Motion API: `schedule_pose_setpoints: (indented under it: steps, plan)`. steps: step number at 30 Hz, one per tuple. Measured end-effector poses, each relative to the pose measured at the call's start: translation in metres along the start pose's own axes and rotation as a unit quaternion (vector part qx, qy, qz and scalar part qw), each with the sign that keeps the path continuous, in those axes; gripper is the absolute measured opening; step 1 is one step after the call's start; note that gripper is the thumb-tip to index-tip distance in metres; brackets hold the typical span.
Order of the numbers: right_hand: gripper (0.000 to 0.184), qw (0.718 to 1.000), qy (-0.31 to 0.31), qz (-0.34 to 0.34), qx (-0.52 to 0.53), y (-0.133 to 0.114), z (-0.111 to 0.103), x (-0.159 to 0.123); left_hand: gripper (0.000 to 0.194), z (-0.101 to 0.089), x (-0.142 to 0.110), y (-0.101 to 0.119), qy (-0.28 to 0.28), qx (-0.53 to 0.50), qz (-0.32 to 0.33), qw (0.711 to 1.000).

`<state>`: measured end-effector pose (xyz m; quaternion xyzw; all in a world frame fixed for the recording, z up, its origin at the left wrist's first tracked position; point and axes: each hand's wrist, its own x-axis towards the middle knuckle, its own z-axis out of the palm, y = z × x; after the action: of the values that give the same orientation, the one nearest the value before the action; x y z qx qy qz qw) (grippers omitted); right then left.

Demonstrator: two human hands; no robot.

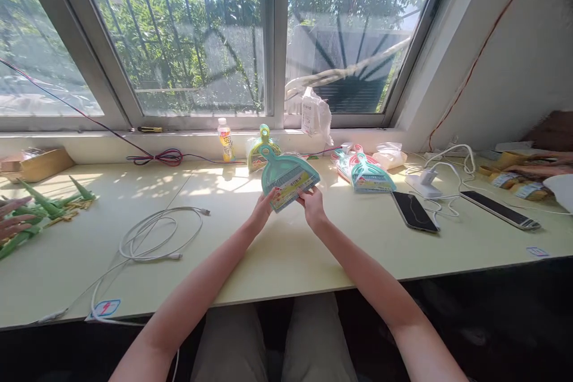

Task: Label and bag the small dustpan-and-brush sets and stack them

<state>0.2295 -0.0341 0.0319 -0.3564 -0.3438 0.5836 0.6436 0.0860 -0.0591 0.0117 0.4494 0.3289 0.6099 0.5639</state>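
Note:
Both my hands hold up a teal mini dustpan, tilted above the table, with its looped handle toward the upper left and a printed card label along its wide edge. My left hand grips the lower left corner of it. At the lower right edge, my right hand pinches the label side. Just behind it stands a yellow-green dustpan, partly hidden. To the right lie another labelled teal dustpan and pink-handled pieces in clear wrap.
A coiled white cable lies left; a drink bottle stands by the window. On the right are a black phone, a second phone and a white charger. Other people's hands show at both sides.

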Motion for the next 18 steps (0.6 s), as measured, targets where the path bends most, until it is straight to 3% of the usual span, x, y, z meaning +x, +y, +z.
schedule_pose_setpoints:
  steps: [3,9,18]
  plan:
    - [0.031,1.0,-0.005,0.01,0.01,0.008,0.001,-0.001,0.054,-0.001,-0.003,0.001,0.018,0.01,0.012,1.0]
    - [0.033,0.999,-0.011,-0.036,0.034,0.01,0.003,0.0,0.056,0.008,-0.009,-0.001,0.008,-0.021,0.01,1.0]
    - [0.034,0.999,-0.034,-0.016,0.039,0.022,-0.001,0.004,0.062,-0.004,-0.003,0.001,0.068,0.092,0.034,0.993]
